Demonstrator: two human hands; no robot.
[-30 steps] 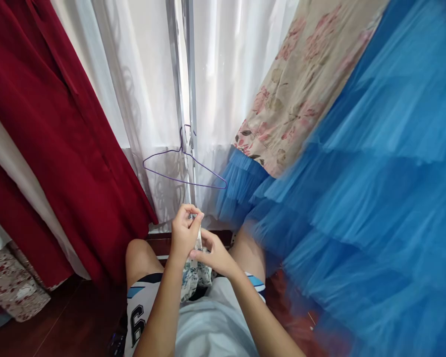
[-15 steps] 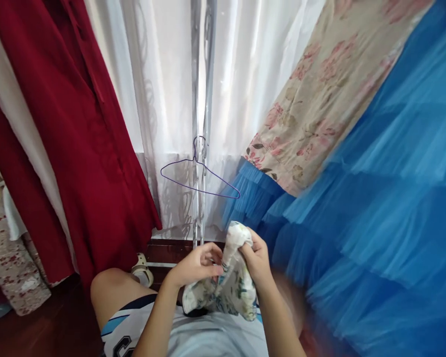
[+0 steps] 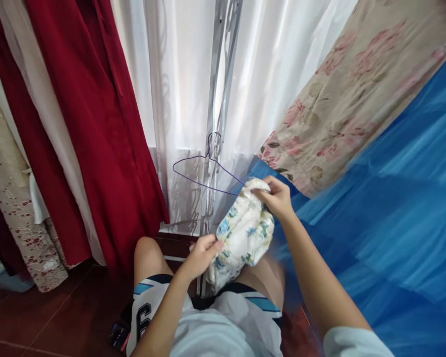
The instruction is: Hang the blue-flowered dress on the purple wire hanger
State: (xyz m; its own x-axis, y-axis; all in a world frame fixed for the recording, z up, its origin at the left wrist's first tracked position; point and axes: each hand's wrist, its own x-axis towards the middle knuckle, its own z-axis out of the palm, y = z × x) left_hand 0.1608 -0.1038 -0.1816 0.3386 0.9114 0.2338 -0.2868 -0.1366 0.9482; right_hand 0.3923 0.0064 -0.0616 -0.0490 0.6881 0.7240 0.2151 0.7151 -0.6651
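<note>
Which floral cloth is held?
The white blue-flowered cloth, held by left hand and right hand; the beige pink-flowered cloth and beige red-flowered cloth hang unheld.

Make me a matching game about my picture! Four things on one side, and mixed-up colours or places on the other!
Things:
1. Hanger
2. White flowered cloth
3. Ruffled fabric
4. Shorts

Colours, places and states:
A. Held by the left hand and the right hand
B. Marked with a black 6
C. Purple
D. Blue, at the picture's right side

Right pairs: 1-C, 2-A, 3-D, 4-B
</note>
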